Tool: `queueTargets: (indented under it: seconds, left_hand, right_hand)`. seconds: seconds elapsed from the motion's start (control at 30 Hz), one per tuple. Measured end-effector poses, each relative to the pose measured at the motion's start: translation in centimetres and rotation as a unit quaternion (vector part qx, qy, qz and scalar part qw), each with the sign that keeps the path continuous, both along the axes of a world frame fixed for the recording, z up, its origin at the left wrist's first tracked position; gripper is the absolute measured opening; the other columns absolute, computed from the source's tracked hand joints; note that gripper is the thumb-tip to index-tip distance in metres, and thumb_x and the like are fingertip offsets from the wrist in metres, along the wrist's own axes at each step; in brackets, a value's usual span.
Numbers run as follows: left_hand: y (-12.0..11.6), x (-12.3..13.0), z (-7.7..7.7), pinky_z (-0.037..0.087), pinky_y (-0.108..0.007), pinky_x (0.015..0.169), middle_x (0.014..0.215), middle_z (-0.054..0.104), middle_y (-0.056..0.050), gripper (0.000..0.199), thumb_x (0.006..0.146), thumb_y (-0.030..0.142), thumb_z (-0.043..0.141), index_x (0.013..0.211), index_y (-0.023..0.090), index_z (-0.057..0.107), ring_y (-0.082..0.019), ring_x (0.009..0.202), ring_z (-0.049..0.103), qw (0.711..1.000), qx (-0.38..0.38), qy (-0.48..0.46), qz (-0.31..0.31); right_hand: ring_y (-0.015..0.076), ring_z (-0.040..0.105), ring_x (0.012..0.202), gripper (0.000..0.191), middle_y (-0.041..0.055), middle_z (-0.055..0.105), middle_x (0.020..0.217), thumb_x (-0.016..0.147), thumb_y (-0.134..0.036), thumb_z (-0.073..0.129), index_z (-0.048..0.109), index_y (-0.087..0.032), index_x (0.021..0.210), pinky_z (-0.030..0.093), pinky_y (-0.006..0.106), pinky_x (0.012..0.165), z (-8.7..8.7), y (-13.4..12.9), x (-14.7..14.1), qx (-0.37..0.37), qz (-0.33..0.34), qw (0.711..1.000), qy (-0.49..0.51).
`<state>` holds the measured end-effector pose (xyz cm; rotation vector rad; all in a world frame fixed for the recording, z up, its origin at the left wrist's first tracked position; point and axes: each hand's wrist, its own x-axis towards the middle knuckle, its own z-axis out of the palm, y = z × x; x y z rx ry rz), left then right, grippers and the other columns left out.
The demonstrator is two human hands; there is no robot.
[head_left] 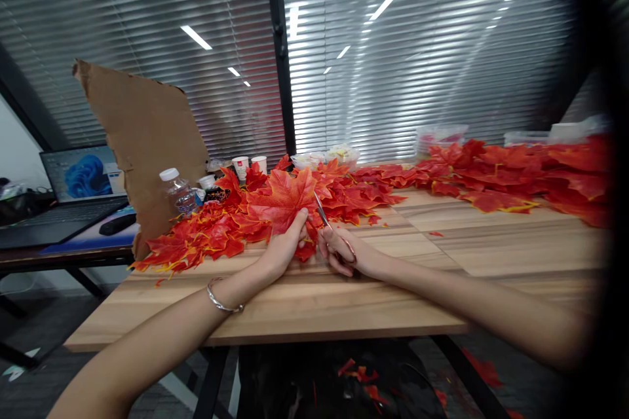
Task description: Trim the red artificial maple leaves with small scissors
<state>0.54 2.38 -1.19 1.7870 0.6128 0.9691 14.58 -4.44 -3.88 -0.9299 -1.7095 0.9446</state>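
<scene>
Left hand (289, 242) pinching red leaf (282, 200), right hand (339, 247) gripping scissors (322, 213), centre of frame; slipping leaf could bring blade (319, 204) against left thumb (301, 217).

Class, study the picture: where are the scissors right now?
In the head view, just right of centre, the scissors are in the right hand, pointing up beside the red leaf in the left hand.

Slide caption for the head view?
Left hand holds a red maple-shaped leaf; right hand holds metal scissors near its edge.
</scene>
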Motion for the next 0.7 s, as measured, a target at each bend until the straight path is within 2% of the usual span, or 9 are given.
queueTargets:
  seconds: [0.2,0.4,0.7]
  left_hand:
    - [-0.11,0.02,0.02,0.031,-0.023,0.049,0.046,0.031,0.005,0.05,0.077,0.059,0.042,0.049,0.019,0.032,-0.009,0.044,0.032,1.0,-0.009,-0.005,0.016]
    - [-0.18,0.07,0.08,0.032,-0.024,0.051,0.044,0.034,0.004,0.051,0.078,0.058,0.042,0.047,0.019,0.033,-0.009,0.044,0.032,1.0,-0.01,0.008,0.003]
    - [-0.53,0.16,0.25,0.032,-0.025,0.049,0.047,0.031,0.004,0.048,0.076,0.058,0.044,0.049,0.02,0.033,-0.009,0.045,0.03,0.999,-0.034,0.002,-0.01]
  right_hand:
    - [0.0058,0.026,0.025,0.048,-0.0095,0.031,0.032,0.086,-0.06,0.027,0.042,-0.017,0.07,0.015,0.019,0.031,-0.14,0.16,0.01,0.016,-0.004,1.0,-0.011]
    - [0.006,0.025,0.025,0.054,-0.008,0.034,0.029,0.087,-0.06,0.02,0.045,-0.016,0.068,0.02,0.02,0.034,-0.08,0.13,0.04,0.016,-0.014,1.0,0.0]
    - [0.0061,0.024,0.026,0.049,-0.008,0.032,0.029,0.089,-0.055,0.025,0.043,-0.016,0.066,0.018,0.021,0.035,-0.34,0.18,0.18,0.018,-0.016,1.0,0.006]
